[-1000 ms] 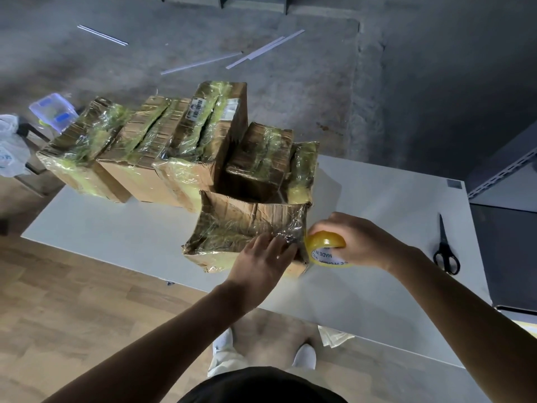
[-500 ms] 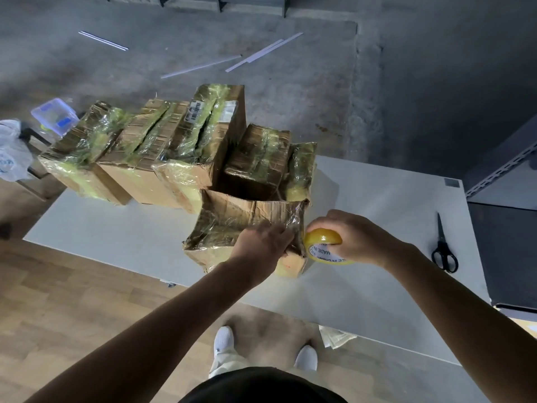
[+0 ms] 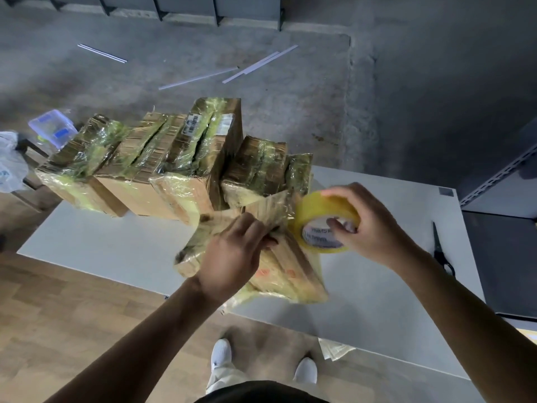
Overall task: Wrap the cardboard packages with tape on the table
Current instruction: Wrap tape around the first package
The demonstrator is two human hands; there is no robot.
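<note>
While right hand [image 3: 370, 228] grips tape roll [image 3: 315, 212], left hand [image 3: 232, 254] — curled — holds package [image 3: 287, 273].

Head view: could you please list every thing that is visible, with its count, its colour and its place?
front package: one, brown with yellowish tape, near table edge
wrapped packages: five, brown with yellowish tape, in a row at the table's far edge
tape roll: one, yellow, beside the front package's top
scissors: one pair, black, table's right side
table: one, white, centre
plastic box: one, clear and blue, far left
plastic bag: one, white, left edge
strips: several, white, on the grey floor
shoes: two, white, below the table edge
left grip: one, holds the front package
right grip: one, holds the tape roll
</note>
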